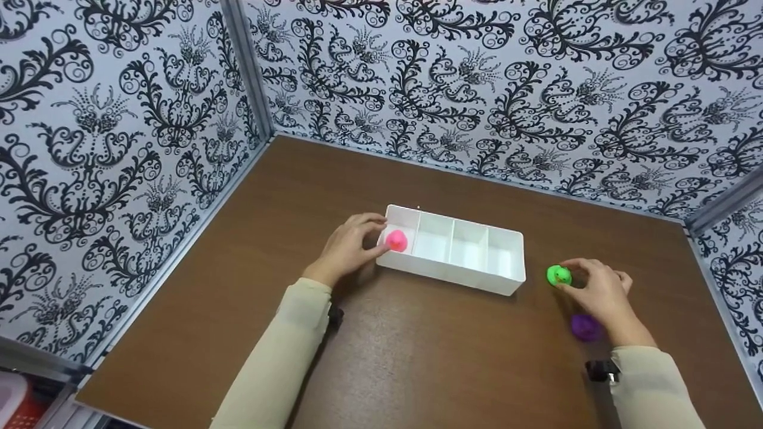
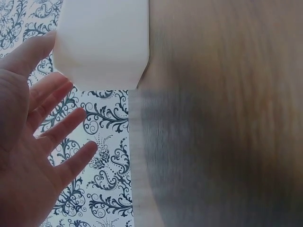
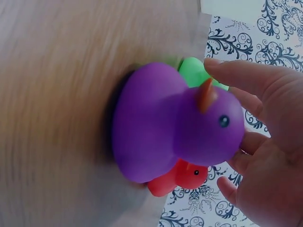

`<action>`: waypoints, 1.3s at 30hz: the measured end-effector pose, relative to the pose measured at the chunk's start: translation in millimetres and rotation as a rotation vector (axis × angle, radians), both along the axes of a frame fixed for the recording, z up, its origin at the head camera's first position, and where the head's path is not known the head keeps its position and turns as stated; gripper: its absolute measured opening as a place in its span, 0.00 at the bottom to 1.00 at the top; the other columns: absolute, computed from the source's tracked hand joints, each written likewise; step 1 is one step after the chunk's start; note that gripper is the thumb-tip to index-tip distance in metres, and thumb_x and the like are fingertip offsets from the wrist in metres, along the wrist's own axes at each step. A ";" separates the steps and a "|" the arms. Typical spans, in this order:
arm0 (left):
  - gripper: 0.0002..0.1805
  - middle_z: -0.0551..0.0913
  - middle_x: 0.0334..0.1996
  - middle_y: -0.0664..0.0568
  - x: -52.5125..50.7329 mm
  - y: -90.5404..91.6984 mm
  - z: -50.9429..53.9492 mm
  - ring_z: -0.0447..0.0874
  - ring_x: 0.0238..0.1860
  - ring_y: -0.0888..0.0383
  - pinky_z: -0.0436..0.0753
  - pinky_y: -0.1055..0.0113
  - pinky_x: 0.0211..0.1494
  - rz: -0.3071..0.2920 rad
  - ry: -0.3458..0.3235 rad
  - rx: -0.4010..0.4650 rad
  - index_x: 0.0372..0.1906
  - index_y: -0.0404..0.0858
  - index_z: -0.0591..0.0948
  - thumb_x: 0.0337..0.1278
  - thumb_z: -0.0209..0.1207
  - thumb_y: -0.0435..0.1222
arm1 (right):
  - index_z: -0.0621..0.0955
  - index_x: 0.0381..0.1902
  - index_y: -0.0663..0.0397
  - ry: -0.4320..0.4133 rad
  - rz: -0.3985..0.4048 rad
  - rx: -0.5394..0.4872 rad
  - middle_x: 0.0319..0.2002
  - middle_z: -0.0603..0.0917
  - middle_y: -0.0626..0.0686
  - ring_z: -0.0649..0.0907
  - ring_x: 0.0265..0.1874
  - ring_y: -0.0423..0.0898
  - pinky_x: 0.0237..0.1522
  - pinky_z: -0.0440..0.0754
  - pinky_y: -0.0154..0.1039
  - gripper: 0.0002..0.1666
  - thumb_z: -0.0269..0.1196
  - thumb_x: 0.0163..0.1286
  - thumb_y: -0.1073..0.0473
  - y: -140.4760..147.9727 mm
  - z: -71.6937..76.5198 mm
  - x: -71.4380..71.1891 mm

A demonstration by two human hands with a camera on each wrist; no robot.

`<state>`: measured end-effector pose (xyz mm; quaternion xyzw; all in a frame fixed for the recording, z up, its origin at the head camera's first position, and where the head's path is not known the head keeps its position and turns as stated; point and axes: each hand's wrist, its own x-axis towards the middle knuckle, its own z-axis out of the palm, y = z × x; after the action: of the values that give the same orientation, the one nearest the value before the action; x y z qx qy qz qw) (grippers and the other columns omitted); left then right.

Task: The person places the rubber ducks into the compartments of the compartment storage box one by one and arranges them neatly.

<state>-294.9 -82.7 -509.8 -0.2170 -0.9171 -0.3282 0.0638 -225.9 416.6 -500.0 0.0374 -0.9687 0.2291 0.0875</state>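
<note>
A white tray (image 1: pixel 450 277) with several compartments in a row lies on the table. A pink rubber duck (image 1: pixel 396 240) sits in its leftmost compartment. My left hand (image 1: pixel 351 244) is at that end, thumb and forefinger at the tray's edges; the left wrist view shows its other fingers spread. To the right of the tray, my right hand (image 1: pixel 599 289) pinches a green rubber duck (image 1: pixel 559 274) between thumb and fingers. A purple rubber duck (image 3: pixel 151 123) stands close below that hand. Behind it, in the right wrist view, is a red rubber duck (image 3: pixel 163 184), hidden in the head view.
The brown wooden table (image 1: pixel 381 363) is bounded by black-and-white patterned panels (image 1: pixel 453 89) at the back and sides. At the lower left, beyond the table's edge, a red and white object (image 1: pixel 24 399) is partly visible.
</note>
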 end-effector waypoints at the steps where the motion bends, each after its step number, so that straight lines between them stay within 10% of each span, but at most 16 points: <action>1: 0.27 0.78 0.68 0.55 0.2 0.1 0.2 0.71 0.72 0.51 0.72 0.49 0.74 0.002 -0.006 0.002 0.63 0.41 0.84 0.62 0.70 0.48 | 0.84 0.53 0.58 0.001 0.000 0.000 0.51 0.85 0.68 0.81 0.51 0.68 0.59 0.52 0.71 0.24 0.77 0.59 0.59 0.4 -0.2 0.3; 17: 0.27 0.77 0.68 0.57 4.3 -0.9 0.7 0.71 0.71 0.51 0.74 0.47 0.72 0.008 -0.040 0.033 0.63 0.43 0.84 0.62 0.70 0.49 | 0.84 0.53 0.63 -0.012 0.019 -0.002 0.48 0.85 0.70 0.83 0.47 0.68 0.51 0.74 0.68 0.21 0.73 0.63 0.61 0.0 -0.9 -1.1; 39: 0.26 0.78 0.68 0.58 0.0 -1.1 0.5 0.72 0.71 0.52 0.75 0.48 0.71 0.008 -0.050 0.030 0.60 0.43 0.85 0.60 0.71 0.50 | 0.85 0.51 0.63 0.063 0.017 -0.003 0.46 0.85 0.67 0.82 0.43 0.62 0.46 0.75 0.58 0.20 0.74 0.61 0.63 -0.2 4.3 -2.7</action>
<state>-294.8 -83.8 -509.4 -0.2042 -0.9142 -0.3469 0.0455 -228.6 416.4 -495.8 0.0527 -0.9649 0.2299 0.1159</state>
